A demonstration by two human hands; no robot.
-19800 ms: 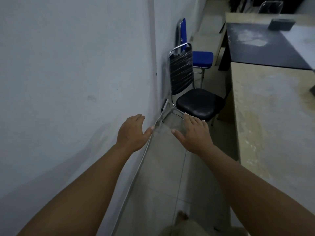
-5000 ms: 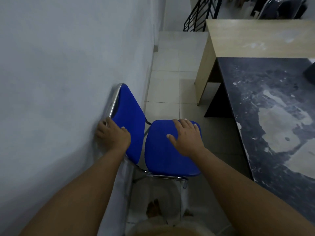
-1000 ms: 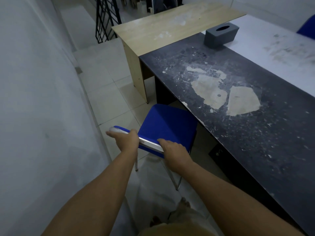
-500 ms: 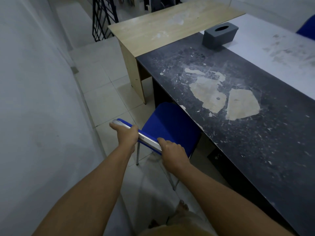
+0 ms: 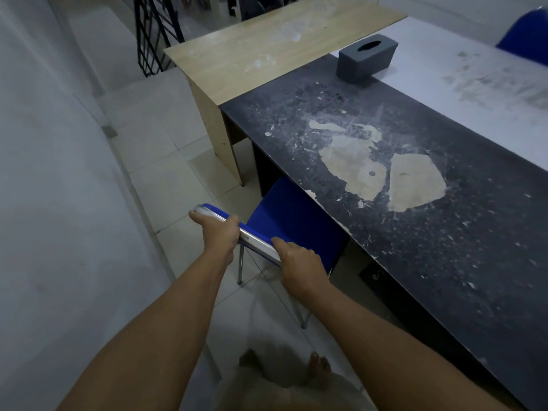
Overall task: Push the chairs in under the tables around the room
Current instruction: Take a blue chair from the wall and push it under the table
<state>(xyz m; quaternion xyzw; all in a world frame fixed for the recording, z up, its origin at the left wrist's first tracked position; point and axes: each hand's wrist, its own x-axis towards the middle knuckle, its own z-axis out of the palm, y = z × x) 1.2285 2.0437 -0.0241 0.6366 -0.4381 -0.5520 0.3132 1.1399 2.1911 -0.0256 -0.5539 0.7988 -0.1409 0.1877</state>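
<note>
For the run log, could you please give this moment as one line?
left hand, right hand: grip blue chair backrest | seat partly under black table
</note>
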